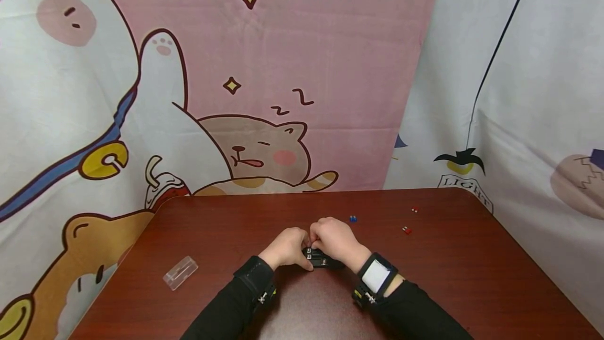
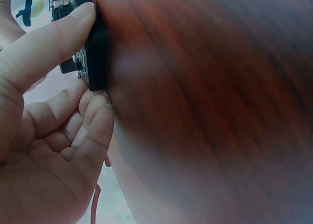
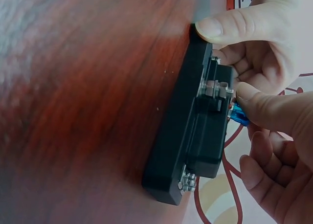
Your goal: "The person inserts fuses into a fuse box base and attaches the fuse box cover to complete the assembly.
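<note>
A black fuse block [image 1: 325,262] with metal terminal bolts lies on the table between the two hands. My left hand [image 1: 287,248] holds its left end, the thumb along the near side and the fingers behind. With thumb and fingers, my right hand [image 1: 336,237] pinches a blue blade fuse [image 3: 239,115] at the top face of the block. In the right wrist view the fuse's metal end meets the block; how deep it sits cannot be seen. The fingers hide that spot in the head view.
Another blue blade fuse [image 1: 353,219] lies beyond the right hand. Two red fuses, one nearer [image 1: 407,230] and one farther [image 1: 414,210], rest to the right. A clear plastic cover [image 1: 180,273] is at the left of the brown table [image 1: 226,214]. A printed cloth hangs behind.
</note>
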Action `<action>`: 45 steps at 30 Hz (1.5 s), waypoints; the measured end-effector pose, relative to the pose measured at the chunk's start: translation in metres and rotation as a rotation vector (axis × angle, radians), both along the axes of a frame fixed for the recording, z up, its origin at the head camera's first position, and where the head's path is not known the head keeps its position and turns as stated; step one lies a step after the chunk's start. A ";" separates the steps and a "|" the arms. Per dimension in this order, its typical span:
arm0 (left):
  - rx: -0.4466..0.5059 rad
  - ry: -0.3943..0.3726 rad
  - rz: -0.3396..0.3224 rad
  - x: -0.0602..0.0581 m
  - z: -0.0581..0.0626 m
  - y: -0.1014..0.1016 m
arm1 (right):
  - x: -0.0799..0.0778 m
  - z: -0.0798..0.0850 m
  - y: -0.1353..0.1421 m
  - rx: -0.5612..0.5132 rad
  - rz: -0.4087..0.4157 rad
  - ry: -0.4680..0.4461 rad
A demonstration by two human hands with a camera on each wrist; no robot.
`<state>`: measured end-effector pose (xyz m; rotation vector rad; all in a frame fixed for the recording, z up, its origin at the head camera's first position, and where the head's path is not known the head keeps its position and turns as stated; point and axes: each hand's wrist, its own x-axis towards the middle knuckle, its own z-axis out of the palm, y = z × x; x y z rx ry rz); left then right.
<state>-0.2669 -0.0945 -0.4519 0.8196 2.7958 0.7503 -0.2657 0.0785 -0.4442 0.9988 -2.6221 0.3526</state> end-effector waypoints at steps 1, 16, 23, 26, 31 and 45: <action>0.000 0.002 -0.001 0.000 0.000 0.000 | 0.000 0.000 0.000 0.002 -0.003 -0.001; -0.008 0.010 0.000 -0.001 0.000 0.000 | -0.001 -0.002 -0.003 0.028 -0.021 -0.003; -0.018 0.016 0.001 -0.002 -0.002 0.000 | -0.001 -0.004 -0.003 0.010 -0.008 0.024; -0.015 0.014 0.001 -0.003 -0.002 -0.001 | -0.001 -0.004 -0.003 0.007 -0.012 0.016; -0.008 0.005 0.002 -0.002 -0.003 -0.001 | -0.002 -0.004 -0.004 -0.002 -0.015 -0.003; 0.002 -0.001 -0.007 -0.001 -0.001 -0.001 | -0.004 -0.004 -0.004 -0.003 0.000 -0.038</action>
